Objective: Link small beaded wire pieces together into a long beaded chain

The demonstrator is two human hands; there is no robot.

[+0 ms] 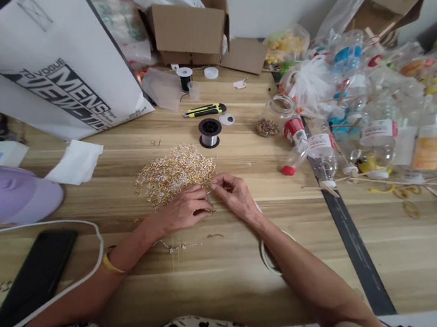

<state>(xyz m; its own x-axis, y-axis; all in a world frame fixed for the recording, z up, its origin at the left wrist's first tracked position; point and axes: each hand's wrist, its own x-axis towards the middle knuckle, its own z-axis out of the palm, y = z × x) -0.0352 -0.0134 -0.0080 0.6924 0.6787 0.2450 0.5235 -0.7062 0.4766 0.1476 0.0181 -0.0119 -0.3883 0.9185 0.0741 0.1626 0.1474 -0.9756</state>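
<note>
A heap of small gold and clear beads (173,171) lies on the wooden table. At its right edge my left hand (186,207) is bent with fingers closed, and a bit of gold shows beneath its fingertips. My right hand (233,192) pinches close beside it; a thin light strand seems to run between the two hands. What exactly each hand holds is too small to make out. Below them lie a short gold chain (216,236) and a beaded strand with clear stones (178,247).
Beyond the heap stand a spool of clear thread (209,133), a yellow-black utility knife (204,110) and a jar of beads (275,118). Plastic bottles (379,136) crowd the right. A white bag (55,56), a phone (37,274) and a cable (97,244) are at left.
</note>
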